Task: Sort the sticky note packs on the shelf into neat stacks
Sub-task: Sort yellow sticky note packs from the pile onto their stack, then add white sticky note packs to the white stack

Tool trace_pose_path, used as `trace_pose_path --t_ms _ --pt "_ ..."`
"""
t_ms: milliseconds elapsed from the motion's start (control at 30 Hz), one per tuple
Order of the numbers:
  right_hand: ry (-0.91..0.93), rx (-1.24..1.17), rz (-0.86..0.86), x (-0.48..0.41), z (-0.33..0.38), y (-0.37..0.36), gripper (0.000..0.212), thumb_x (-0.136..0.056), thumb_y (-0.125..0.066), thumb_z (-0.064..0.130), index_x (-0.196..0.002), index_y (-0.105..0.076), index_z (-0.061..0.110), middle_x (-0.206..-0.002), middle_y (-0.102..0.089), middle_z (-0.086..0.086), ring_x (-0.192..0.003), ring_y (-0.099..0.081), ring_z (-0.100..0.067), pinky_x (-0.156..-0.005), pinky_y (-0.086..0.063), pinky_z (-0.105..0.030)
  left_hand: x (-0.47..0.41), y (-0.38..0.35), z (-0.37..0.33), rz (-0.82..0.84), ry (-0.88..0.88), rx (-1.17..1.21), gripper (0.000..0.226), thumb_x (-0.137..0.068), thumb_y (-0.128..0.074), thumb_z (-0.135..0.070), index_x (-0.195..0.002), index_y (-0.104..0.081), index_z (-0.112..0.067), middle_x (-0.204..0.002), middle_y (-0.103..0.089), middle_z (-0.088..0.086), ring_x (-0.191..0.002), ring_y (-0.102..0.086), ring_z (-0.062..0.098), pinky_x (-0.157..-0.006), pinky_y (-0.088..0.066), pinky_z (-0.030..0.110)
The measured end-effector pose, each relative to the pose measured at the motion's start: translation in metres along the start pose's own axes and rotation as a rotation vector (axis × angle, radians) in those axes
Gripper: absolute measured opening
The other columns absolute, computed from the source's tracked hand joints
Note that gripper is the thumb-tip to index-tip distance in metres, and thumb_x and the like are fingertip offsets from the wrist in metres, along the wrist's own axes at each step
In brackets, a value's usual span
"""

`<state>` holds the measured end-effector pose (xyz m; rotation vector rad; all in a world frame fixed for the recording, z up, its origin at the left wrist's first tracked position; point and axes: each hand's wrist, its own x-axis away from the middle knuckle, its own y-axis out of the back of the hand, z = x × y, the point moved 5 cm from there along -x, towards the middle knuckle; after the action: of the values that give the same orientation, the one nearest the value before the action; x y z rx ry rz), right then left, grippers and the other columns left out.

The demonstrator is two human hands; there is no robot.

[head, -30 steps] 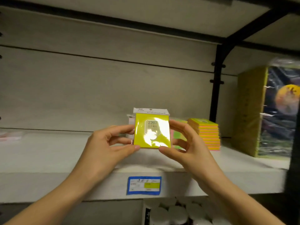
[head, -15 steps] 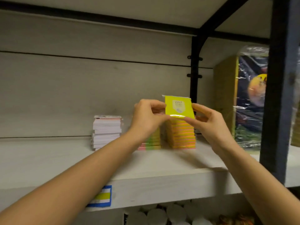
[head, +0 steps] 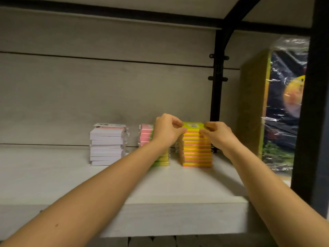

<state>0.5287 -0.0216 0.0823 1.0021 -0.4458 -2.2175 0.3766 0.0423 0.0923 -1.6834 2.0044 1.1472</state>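
Both hands, left hand (head: 166, 130) and right hand (head: 216, 133), pinch a flat yellow plastic-wrapped sticky note pack (head: 193, 126) atop the striped yellow-pink stack (head: 196, 150); square its edges before letting go.

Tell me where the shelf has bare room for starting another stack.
The widest bare patch is the shelf board left of the white stack, plus the front strip ahead of all the stacks. It is crowded between the white stack, the pink-and-green stack and the yellow-and-pink stack, where both hands work.
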Motion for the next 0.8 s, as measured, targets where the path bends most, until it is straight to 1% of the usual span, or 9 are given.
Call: trace_pose_path --t_ms 167,300,367,400,433,500,600,667,800 --pt "-0.016 0.121 0.058 0.003 -0.001 -0.003 0.048 -0.092 -0.049 0.031 -0.134 -0.048 0.007 -0.138 -0.051 -0.015 -0.130 -0.043 -0.034 -0.107 -0.037 -0.038 0.002 -0.004 0.000 0.008 -0.047 -0.132 0.021 -0.077 -0.072 -0.026 -0.093 -0.075 -0.012 -0.094 -0.075 0.007 -0.092 -0.069 0.022 -0.088 -0.053 0.035" --pt "0.069 0.154 -0.071 0.015 0.011 0.010 0.046 -0.093 -0.048 0.032 -0.132 -0.048 0.008 -0.142 -0.045 -0.014 -0.131 -0.038 -0.036 -0.108 -0.034 -0.045 0.004 0.002 -0.006 0.069 -0.068 -0.267 0.025 -0.084 -0.062 -0.032 -0.101 -0.073 -0.018 -0.108 -0.073 0.006 -0.109 -0.063 0.024 -0.095 -0.048 0.035" --pt "0.161 0.047 -0.159 0.028 0.025 0.019 0.035 -0.091 -0.052 0.029 -0.122 -0.058 0.015 -0.128 -0.058 -0.011 -0.121 -0.051 -0.031 -0.103 -0.040 -0.044 0.007 0.021 -0.011 0.072 -0.088 -0.287 0.025 -0.084 -0.062 -0.033 -0.100 -0.073 -0.017 -0.107 -0.073 0.005 -0.108 -0.064 0.023 -0.096 -0.048 0.034" --pt "0.197 0.004 -0.170 0.036 0.034 0.021 0.025 -0.089 -0.055 0.030 -0.111 -0.063 0.021 -0.115 -0.066 -0.007 -0.111 -0.058 -0.028 -0.098 -0.045 -0.044 0.010 0.033 -0.012 0.078 -0.098 -0.283 0.024 -0.084 -0.062 -0.033 -0.095 -0.074 -0.016 -0.102 -0.074 0.005 -0.103 -0.065 0.022 -0.093 -0.049 0.033" --pt "0.221 0.003 -0.156 0.044 0.042 0.019 0.014 -0.087 -0.056 0.034 -0.096 -0.064 0.027 -0.100 -0.071 -0.002 -0.100 -0.063 -0.025 -0.093 -0.048 -0.044 0.016 0.048 -0.011 0.092 -0.103 -0.262 0.023 -0.085 -0.061 -0.032 -0.089 -0.075 -0.015 -0.094 -0.075 0.006 -0.096 -0.067 0.022 -0.089 -0.051 0.032" --pt "0.237 0.069 -0.073 0.063 0.061 0.006 0.017 -0.084 -0.055 0.043 -0.076 -0.060 0.028 -0.077 -0.071 0.007 -0.085 -0.066 -0.021 -0.084 -0.052 -0.042 0.034 0.079 -0.003 0.137 -0.088 -0.167 0.028 -0.088 -0.058 -0.028 -0.077 -0.075 -0.009 -0.083 -0.076 0.009 -0.082 -0.069 0.020 -0.085 -0.052 0.032" --pt "0.275 0.023 0.091 0.094 0.097 -0.026 0.023 -0.086 -0.054 0.038 -0.070 -0.058 0.021 -0.056 -0.067 0.005 -0.065 -0.065 -0.015 -0.069 -0.051 -0.039 0.072 0.127 0.026 0.188 -0.049 -0.101 0.038 -0.093 -0.051 -0.026 -0.072 -0.074 -0.003 -0.075 -0.074 0.008 -0.072 -0.066 0.020 -0.085 -0.052 0.035" --pt "0.332 0.015 0.183 0.115 0.125 -0.055 0.018 -0.085 -0.056 0.033 -0.072 -0.059 0.021 -0.061 -0.071 0.004 -0.057 -0.065 -0.009 -0.066 -0.053 -0.040 0.095 0.163 0.052 0.213 -0.014 -0.175 0.040 -0.094 -0.049 -0.029 -0.074 -0.074 -0.005 -0.076 -0.074 0.006 -0.075 -0.066 0.024 -0.080 -0.051 0.030" --pt "0.436 0.061 0.342 0.150 0.187 -0.122 0.011 -0.080 -0.054 0.041 -0.077 -0.060 0.033 -0.075 -0.069 0.027 -0.058 -0.065 0.003 -0.067 -0.055 -0.034 0.121 0.245 0.094 0.237 0.029 -0.255 0.044 -0.096 -0.044 -0.034 -0.080 -0.073 -0.006 -0.088 -0.075 0.011 -0.087 -0.064 0.030 -0.083 -0.049 0.035"
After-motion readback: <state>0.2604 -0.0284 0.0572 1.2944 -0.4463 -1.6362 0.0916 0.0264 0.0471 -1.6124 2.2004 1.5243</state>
